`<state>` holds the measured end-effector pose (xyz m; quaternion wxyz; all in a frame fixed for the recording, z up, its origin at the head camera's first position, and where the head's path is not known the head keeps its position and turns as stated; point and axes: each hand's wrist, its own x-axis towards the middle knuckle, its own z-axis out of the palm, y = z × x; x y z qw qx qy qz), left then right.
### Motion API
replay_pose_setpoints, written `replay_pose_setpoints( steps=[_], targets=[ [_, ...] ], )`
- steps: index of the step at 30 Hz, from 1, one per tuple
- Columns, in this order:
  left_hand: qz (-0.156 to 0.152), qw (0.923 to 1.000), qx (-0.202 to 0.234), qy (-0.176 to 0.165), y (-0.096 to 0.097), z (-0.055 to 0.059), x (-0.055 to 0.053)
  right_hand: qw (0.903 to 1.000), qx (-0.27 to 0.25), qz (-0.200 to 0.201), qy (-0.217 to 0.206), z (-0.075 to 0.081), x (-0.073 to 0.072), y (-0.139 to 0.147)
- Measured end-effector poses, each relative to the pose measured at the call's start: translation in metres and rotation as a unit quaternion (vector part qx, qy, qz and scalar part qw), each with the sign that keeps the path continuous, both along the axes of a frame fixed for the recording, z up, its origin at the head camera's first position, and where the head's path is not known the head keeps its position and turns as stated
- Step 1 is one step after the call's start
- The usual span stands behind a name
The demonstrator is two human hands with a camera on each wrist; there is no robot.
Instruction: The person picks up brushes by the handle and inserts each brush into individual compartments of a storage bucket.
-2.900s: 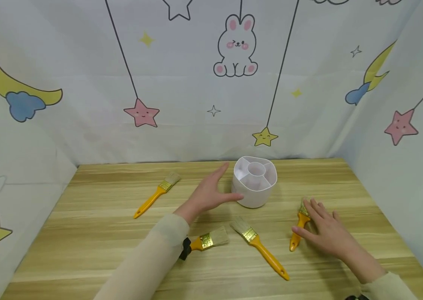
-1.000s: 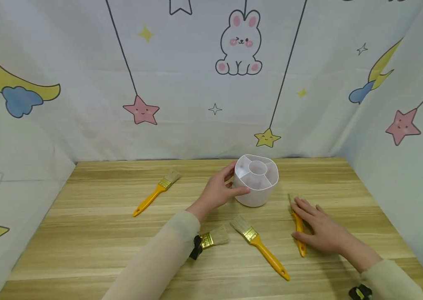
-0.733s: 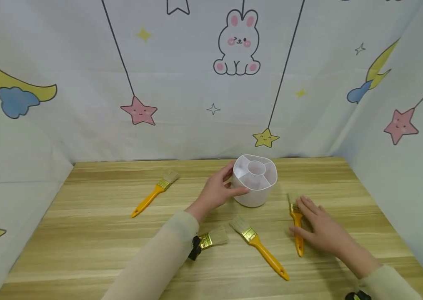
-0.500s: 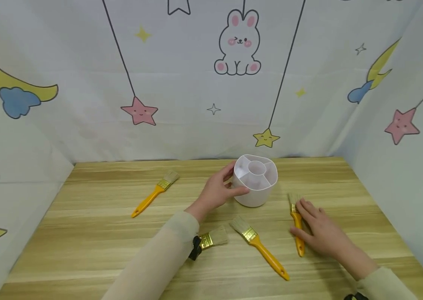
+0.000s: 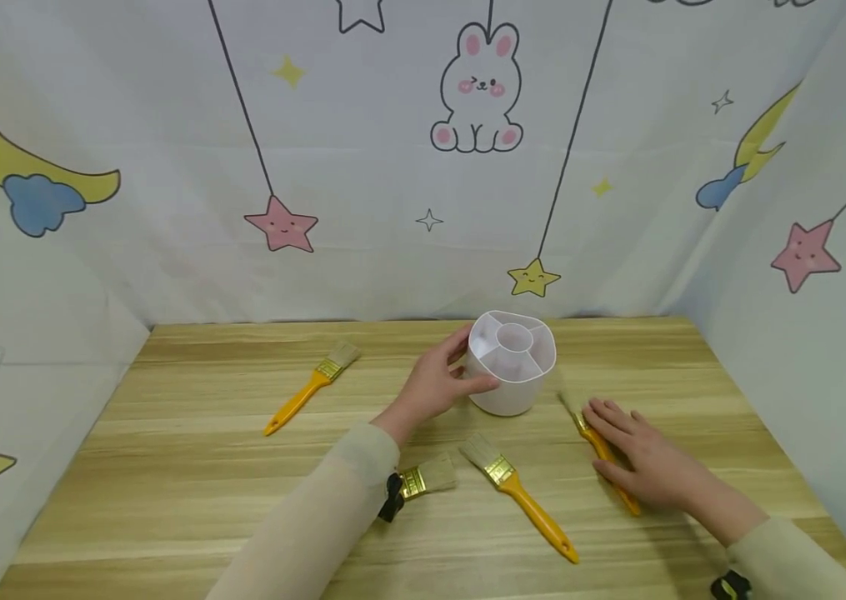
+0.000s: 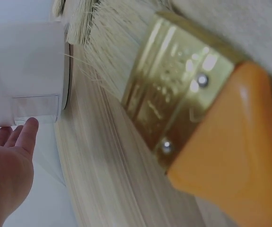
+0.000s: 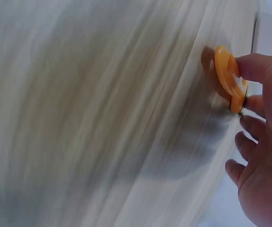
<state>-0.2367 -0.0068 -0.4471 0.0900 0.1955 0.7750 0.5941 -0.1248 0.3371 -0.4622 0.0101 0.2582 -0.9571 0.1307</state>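
Note:
My left hand [image 5: 433,379] holds the near left side of a white divided holder [image 5: 508,396], its thumb across the front and the other fingers round the side. The round holder stands upright; no brush shows in its compartments. In the left wrist view those fingertips meet the holder's wall [image 6: 27,61]. Over at the right, my right hand [image 5: 651,454] pinches a paintbrush [image 5: 601,446] by its orange handle between thumb and index finger. This brush is turned on its narrow edge, bristles pointing toward the holder. The right wrist view shows the handle end [image 7: 226,71] between the fingertips.
Another paintbrush [image 5: 535,504] lies slantwise between the hands. A shorter-looking one [image 5: 423,477] is partly hidden by the left sleeve and looms large in the left wrist view. A further brush [image 5: 310,392] lies at the back left. A patterned curtain [image 5: 362,283] borders the wooden table.
My left hand has come to the holder and since stayed there. Under my right hand, the brush has swivelled, bristles to the left and handle end to the right, and tipped onto its edge.

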Motion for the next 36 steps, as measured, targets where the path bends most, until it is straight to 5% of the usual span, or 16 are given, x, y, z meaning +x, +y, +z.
replay_pose_setpoints(
  steps=[5, 11, 19, 36],
  targets=[
    [0.002, 1.0000, -0.002, 0.001, 0.001, 0.000, 0.000, 0.9999, 0.009, 0.005, -0.010, 0.002, -0.003, 0.004],
    [-0.001, 1.0000, -0.001, 0.002, 0.001, 0.000, 0.001, 0.9952, -0.022, -0.077, -0.057, 0.008, 0.003, 0.001],
    [0.003, 1.0000, -0.003, 0.002, 0.000, 0.000, 0.001, 0.9891, -0.009, -0.140, -0.046, 0.001, 0.009, -0.005],
    [0.002, 1.0000, 0.000, 0.003, -0.002, 0.002, 0.003, 0.9952, 0.011, -0.097, 0.009, -0.008, 0.010, -0.006]
  ],
)
